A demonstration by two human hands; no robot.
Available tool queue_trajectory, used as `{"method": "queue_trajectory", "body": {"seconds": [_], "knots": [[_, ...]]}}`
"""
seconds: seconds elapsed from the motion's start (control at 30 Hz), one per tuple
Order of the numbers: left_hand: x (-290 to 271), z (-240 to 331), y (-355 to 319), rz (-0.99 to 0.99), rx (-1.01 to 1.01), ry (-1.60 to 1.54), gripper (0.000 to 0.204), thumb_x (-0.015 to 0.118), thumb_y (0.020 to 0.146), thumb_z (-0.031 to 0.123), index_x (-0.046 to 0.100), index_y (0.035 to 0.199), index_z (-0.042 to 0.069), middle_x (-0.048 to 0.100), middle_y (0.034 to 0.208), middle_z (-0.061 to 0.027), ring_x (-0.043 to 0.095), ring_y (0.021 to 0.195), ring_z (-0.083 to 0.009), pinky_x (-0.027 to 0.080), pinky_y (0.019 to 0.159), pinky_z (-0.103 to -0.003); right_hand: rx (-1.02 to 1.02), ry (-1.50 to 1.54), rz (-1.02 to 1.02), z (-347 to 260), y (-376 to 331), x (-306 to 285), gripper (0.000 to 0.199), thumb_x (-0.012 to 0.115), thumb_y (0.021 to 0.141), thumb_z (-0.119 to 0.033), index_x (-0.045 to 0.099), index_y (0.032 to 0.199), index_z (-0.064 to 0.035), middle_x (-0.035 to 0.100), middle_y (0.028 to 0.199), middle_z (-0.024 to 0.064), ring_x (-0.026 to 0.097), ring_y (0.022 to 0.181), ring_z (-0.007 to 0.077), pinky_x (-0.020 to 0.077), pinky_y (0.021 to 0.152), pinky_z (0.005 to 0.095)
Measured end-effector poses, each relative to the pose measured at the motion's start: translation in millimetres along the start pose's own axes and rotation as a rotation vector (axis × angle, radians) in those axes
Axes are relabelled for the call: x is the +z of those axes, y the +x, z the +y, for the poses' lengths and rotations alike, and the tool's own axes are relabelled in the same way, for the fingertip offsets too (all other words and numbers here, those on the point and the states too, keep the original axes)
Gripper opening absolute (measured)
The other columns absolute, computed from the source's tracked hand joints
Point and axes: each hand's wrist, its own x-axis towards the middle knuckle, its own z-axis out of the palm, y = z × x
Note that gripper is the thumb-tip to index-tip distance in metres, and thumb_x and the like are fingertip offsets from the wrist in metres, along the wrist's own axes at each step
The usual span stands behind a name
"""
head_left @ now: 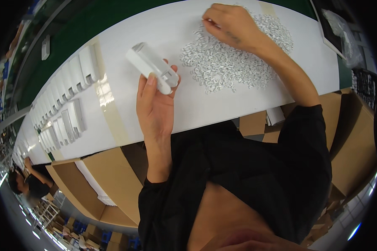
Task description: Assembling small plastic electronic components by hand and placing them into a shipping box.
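Observation:
My left hand (157, 102) is closed around a long white plastic housing (148, 62), tilted above the white tabletop, with the thumb along its near end. Over the far edge of a wide heap of small white plastic clips (226, 62) is my right hand (232, 25). Its fingers are pinched together at the left of that heap, and whatever sits between the fingertips is too small to name. Left of my left hand stand rows of similar white housings (88, 65), with a second, shorter row (73, 117) nearer the table's front edge.
Yellowish tape strips (107, 94) cross the white table. Open cardboard boxes (109, 175) stand below the front edge, with another large box (356, 138) at the right. A clear plastic bag (341, 35) lies at the far right. Another person (31, 182) works at the far left.

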Motion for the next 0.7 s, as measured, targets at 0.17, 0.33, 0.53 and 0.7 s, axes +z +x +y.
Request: {"method": "queue_trajectory", "body": {"seconds": [0.17, 0.33, 0.53, 0.7], "knots": [[-17.3, 4.1, -5.9, 0.007, 0.023, 0.001, 0.048, 0.056, 0.099, 0.016, 0.041, 0.138, -0.007, 0.053, 0.132, -0.0225, 0.058, 0.118, -0.0331, 0.049, 0.099, -0.04, -0.145, -0.294, -0.126, -15.3, 42.0, 27.9, 0.017, 0.057, 0.088, -0.01, 0.063, 0.079, 0.0021, 0.065, 0.08, 0.0158, 0.064, 0.069, 0.0299, 0.0527, 0.066, 0.0377], [-43.8, 18.1, -13.3, 0.064, 0.103, -0.002, 0.049, 0.056, 0.099, 0.015, 0.039, 0.139, -0.006, 0.053, 0.131, -0.0226, 0.059, 0.118, -0.0335, 0.049, 0.098, -0.04, -0.17, -0.095, -0.24, -6.5, 37.9, 25.0, 0.018, 0.057, 0.089, -0.01, 0.064, 0.079, 0.0025, 0.066, 0.081, 0.0163, 0.064, 0.071, 0.0309, 0.0523, 0.069, 0.0387], [-58.2, 27.6, -13.9, 0.062, 0.088, -0.042, 0.048, 0.056, 0.098, 0.015, 0.039, 0.139, -0.005, 0.053, 0.13, -0.0227, 0.059, 0.118, -0.0336, 0.05, 0.098, -0.04, -0.126, 0.252, -0.246, 6.3, 47.9, 15.4, 0.019, 0.057, 0.089, -0.011, 0.065, 0.08, 0.0027, 0.067, 0.083, 0.0164, 0.063, 0.072, 0.0328, 0.052, 0.07, 0.0402], [-56.8, 33.6, -12.0, 0.035, 0.093, -0.051, 0.048, 0.057, 0.098, 0.013, 0.04, 0.139, -0.004, 0.053, 0.13, -0.0229, 0.059, 0.118, -0.0338, 0.05, 0.097, -0.04, -0.063, 0.194, -0.331, 5.9, 52.1, 22.5, 0.019, 0.058, 0.089, -0.012, 0.066, 0.081, 0.0028, 0.068, 0.086, 0.0159, 0.063, 0.076, 0.0335, 0.0518, 0.072, 0.0399]]}}
